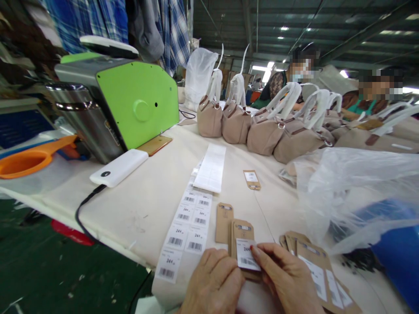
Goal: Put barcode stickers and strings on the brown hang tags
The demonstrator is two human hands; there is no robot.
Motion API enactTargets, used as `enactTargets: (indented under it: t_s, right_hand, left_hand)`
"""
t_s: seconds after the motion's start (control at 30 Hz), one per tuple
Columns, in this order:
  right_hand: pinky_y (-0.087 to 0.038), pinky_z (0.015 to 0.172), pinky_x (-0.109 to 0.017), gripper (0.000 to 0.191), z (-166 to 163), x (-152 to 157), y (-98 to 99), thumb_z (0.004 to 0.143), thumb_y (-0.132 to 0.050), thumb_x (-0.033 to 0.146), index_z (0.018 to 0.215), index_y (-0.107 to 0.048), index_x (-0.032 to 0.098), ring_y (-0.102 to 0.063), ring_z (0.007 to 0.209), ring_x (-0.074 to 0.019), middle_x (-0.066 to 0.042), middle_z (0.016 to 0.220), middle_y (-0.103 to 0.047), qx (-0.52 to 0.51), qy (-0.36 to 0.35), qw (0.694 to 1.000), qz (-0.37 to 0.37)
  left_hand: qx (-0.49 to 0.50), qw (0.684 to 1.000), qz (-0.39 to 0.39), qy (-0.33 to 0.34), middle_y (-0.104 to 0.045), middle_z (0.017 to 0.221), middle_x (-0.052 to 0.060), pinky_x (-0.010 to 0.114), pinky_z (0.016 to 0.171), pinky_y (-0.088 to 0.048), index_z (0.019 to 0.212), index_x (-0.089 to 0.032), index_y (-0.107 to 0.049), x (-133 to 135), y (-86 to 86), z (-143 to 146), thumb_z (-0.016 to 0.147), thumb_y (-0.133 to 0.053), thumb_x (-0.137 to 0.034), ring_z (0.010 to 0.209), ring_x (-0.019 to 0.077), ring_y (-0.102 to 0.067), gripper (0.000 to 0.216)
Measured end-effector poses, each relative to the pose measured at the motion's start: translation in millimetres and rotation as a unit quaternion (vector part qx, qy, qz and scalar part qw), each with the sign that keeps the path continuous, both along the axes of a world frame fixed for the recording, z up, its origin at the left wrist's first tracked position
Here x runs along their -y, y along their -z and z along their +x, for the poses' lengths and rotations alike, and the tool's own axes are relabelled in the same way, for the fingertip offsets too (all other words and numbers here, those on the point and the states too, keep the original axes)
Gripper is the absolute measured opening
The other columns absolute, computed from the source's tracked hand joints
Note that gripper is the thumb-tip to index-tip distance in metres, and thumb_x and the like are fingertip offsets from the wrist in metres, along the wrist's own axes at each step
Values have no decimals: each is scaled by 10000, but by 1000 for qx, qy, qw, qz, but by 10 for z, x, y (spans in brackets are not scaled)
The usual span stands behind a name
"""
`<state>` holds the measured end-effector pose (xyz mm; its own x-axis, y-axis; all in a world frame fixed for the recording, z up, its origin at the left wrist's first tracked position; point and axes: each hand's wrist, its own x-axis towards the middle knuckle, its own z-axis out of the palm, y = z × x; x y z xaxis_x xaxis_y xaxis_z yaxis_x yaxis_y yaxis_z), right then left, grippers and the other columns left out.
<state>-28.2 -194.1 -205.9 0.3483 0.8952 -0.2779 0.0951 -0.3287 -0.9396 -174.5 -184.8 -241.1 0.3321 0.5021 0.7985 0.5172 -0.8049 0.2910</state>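
My right hand (284, 274) pinches the right edge of a white price label (245, 254), printed with a price and barcode, between thumb and fingers. That label lies over the lower part of the top tag in a stack of brown cardboard tags (242, 226). My left hand (214, 277) is closed, its fingers curled against the lower left of the stack; what its fingertips hold is hidden. Behind it another brown tag (224, 222) lies flat. To the left runs a sheet of price labels (183, 226). Labelled tags (316, 261) lie fanned out beside my right hand.
Farther back are a single labelled tag (252, 179), a folded white strip (211, 168), and a row of beige handbags (234, 124). A green machine (140, 100), steel flask (88, 122) and white power bank (119, 168) stand left. Clear plastic (353, 192) covers the right side. Two people are beyond.
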Motion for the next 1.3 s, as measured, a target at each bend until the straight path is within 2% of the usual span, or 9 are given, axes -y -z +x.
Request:
enactTargets:
  t_s: [0.43,0.77,1.3]
  right_hand:
    - [-279,399,-203,383,41,-12,42,644,-669,562,676,-678,180,-398,429,-88,35,458,-494,53,-28,998,-8]
    - [-224,368,-197,378,47,3,38,673,-635,558,721,-676,185,-373,402,-78,44,437,-474,68,-36,997,-19]
    - [-357,418,-211,370,41,-7,21,696,-590,556,717,-688,200,-469,437,-112,24,493,-558,125,-52,991,-8]
  left_hand:
    - [-21,1000,2,-13,-544,674,33,275,599,-440,718,-137,-579,11,17,-12,861,-438,-93,669,150,-497,206]
    - [-15,1000,11,-11,-553,666,45,280,598,-445,715,-121,-585,0,-10,-1,833,-459,-67,673,156,-495,181]
    - [-14,1000,15,-11,-567,685,46,275,642,-458,722,-119,-591,2,15,-9,849,-466,-90,701,157,-517,181]
